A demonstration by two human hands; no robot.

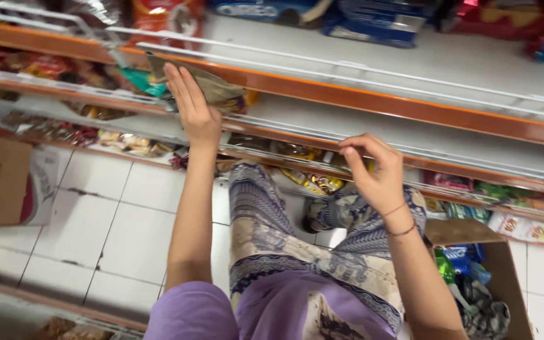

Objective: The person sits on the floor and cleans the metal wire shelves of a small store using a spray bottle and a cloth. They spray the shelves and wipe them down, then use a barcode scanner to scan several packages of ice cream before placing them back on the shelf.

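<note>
My left hand [193,107] presses flat on a brownish cloth [212,85] that lies on the orange-edged shelf [373,97], fingers stretched out toward the upper left. My right hand [373,170] hovers at the wire rail [448,157] of the lower shelf, fingers curled, with nothing seen in it. A thin bracelet circles that wrist. Below the hands I see a purple top and patterned blue-and-cream trousers.
Snack packets [313,179] fill the lower shelves. Blue biscuit packs [373,16] and red bags sit on the top shelf. An open cardboard box [495,277] with packets stands on the white tiled floor at right. Flattened cardboard [4,189] lies at left.
</note>
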